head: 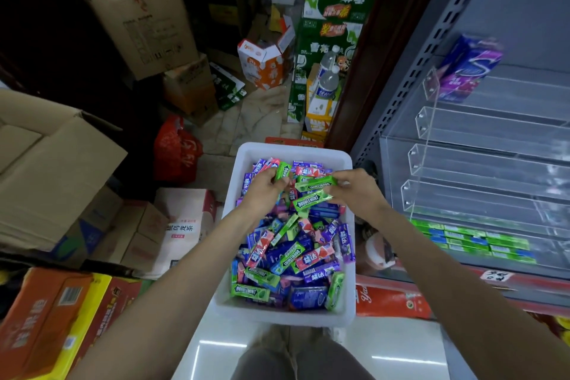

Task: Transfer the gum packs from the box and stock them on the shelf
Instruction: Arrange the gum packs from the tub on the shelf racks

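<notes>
- Your left hand (264, 185) is curled round one green gum pack (283, 170), held upright over the far left corner of the white box (246, 157). Your right hand (354, 191) pinches two green Doublemint packs (314, 193) by their right ends, so most of their length hangs out unsupported above the far end of the box.
- That end-on pinch is the weak point. The lower of the two packs looks fanned away from the upper one; swing toward the shelf quickly and it may well slide out, landing in the heap or on the floor between box and shelf.
- The rest of the gum packs (290, 253) lie jumbled in the box, green, blue, purple and pink together. Grab more without looking and you could carry a wrong flavour over to the green row (475, 240) already laid along the near end of the shelf (401, 163).
- The clear dividers (415, 160) stand upright at the shelf's front edge, close to your right wrist. A low reach could knock a pack against one and skew it.
- The purple carton (468, 67) sits on the far tier; leave it alone.
</notes>
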Tool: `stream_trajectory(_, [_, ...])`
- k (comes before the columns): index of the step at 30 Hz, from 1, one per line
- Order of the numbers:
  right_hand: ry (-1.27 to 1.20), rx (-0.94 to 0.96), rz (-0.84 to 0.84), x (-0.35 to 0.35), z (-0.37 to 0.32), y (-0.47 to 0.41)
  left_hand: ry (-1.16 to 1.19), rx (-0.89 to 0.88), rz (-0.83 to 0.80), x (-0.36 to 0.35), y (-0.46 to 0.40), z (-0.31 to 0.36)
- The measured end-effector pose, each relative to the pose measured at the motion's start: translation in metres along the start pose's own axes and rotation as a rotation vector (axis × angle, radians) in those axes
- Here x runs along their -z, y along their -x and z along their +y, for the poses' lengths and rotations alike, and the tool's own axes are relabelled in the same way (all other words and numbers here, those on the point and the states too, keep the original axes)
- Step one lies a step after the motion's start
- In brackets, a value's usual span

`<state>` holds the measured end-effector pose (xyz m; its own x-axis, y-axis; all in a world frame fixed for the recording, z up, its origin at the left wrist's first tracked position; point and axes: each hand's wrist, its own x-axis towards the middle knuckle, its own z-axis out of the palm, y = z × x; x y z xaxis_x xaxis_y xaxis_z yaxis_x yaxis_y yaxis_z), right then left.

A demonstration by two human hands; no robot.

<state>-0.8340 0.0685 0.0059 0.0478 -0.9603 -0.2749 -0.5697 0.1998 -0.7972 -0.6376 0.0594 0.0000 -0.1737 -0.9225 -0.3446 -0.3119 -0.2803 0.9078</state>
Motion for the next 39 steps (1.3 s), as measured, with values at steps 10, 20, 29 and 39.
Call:
stream_trajectory(10, [-0.178, 0.047, -0.013, -0.015, -0.015, 0.004, -0.211, -0.154, -0.148, 0.007, 0.008, 0.002])
stream_trajectory(20, [-0.415, -0.029, 0.098, -0.037, -0.01, 0.01, 0.068, 0.108, -0.21, 0.003, 0.014, -0.02])
stream_trajectory(29, [-0.004, -0.112, 0.045, -0.039, 0.009, 0.001, 0.128, 0.177, -0.056, 0.006, 0.009, -0.029])
stream_trajectory(39, [0.505, -0.16, -0.04, -0.06, 0.018, -0.016, 0.199, 0.234, 0.036, 0.014, 0.012, -0.035])
